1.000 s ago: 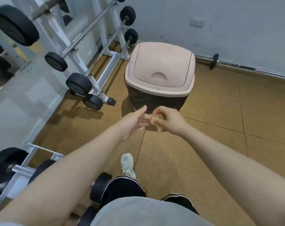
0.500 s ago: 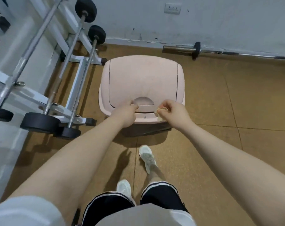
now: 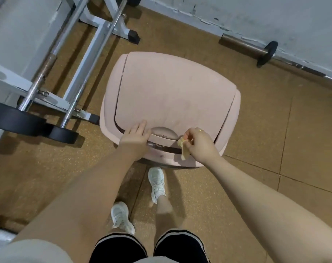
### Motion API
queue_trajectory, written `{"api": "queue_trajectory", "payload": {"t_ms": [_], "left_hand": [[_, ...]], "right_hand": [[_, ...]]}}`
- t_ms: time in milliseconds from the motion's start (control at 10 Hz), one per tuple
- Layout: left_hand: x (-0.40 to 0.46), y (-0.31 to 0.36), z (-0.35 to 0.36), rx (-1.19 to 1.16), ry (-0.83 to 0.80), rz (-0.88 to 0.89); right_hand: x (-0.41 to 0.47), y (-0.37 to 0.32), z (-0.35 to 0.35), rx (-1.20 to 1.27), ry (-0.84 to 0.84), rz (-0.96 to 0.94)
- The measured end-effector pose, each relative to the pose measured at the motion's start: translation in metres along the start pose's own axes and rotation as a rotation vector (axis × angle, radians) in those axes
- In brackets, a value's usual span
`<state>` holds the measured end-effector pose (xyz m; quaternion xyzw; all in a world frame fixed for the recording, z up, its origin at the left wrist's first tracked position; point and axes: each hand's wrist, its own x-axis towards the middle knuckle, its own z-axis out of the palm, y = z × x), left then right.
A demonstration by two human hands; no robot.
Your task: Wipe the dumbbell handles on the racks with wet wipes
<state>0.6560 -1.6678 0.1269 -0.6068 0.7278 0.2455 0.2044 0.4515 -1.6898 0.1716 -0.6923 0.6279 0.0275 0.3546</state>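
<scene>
Right hand (image 3: 200, 144) pinching crumpled wipe (image 3: 184, 149) above bin lid (image 3: 172, 93), left hand (image 3: 135, 137) pressing flap

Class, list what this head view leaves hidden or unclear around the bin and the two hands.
- Bin interior: the pink lid covers it; only a dark slit shows.
- Left hand fingertips: hidden under the flap edge.
- Wipe in the right hand: crumpled, condition unclear.
- Barbell rack: cut off by left and top edges.
</scene>
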Motion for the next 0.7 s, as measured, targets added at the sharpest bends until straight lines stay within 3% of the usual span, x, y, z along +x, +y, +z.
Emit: {"api": "queue_trajectory", "payload": {"t_ms": [300,400,500,700], "left_hand": [[0.037,-0.028,0.015,-0.061,-0.016,-0.02],[0.03,-0.033,0.01,-0.126,-0.055,-0.077],[0.011,-0.037,-0.005,-0.158,-0.039,-0.093],[-0.032,-0.054,-0.023,-0.234,0.055,-0.196]], "right_hand": [[0.054,0.01,0.05,-0.352,-0.281,-0.07],[0.055,0.001,0.041,-0.383,-0.278,-0.123],[0.053,-0.018,0.025,-0.323,-0.379,-0.18],[0.056,-0.081,-0.007,-0.345,-0.391,-0.323]]}}
